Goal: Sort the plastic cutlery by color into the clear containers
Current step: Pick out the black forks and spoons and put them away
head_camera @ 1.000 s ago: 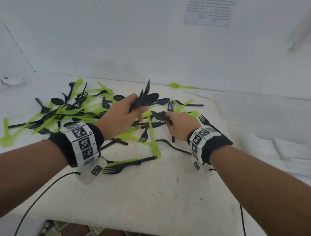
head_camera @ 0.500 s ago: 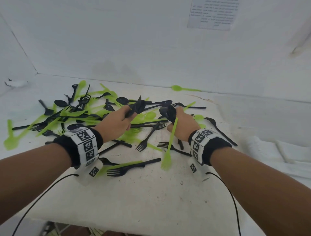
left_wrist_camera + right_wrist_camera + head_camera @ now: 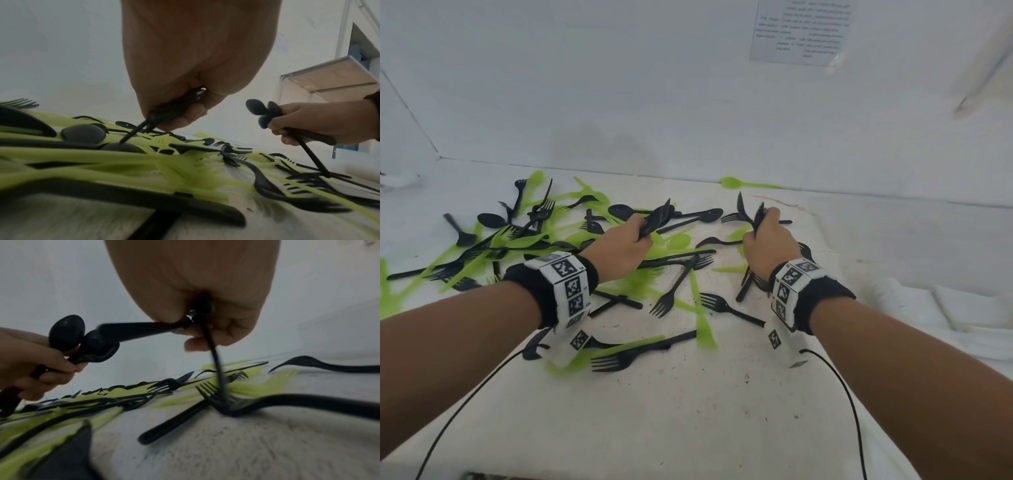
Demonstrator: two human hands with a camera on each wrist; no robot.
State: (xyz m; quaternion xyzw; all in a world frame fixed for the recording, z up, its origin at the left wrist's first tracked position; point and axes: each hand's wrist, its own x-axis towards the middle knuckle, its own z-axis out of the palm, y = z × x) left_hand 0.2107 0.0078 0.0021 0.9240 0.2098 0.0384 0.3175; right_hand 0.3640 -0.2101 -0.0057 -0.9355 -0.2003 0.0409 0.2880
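Observation:
Black and lime-green plastic cutlery (image 3: 524,236) lies scattered across the white table (image 3: 688,411). My left hand (image 3: 619,246) grips a bunch of black cutlery (image 3: 657,217) above the middle of the pile; in the left wrist view the bunch (image 3: 148,123) juts down from my left hand (image 3: 185,91). My right hand (image 3: 767,243) grips another bunch of black cutlery (image 3: 748,210) further right; in the right wrist view the handles (image 3: 213,353) hang from my right hand (image 3: 205,321) down to a black fork (image 3: 257,404). No clear container shows in the head view.
A lone green spoon (image 3: 746,184) lies by the back wall. A green fork (image 3: 702,318) and black forks (image 3: 633,356) lie between my wrists. A clear box (image 3: 329,84) stands beyond my right hand in the left wrist view. White cloth (image 3: 962,308) lies at the right.
My right hand has moved right and back, away from the left, with its black bunch. The green fork that hung by it now lies on the table. The left hand stays on its bunch.

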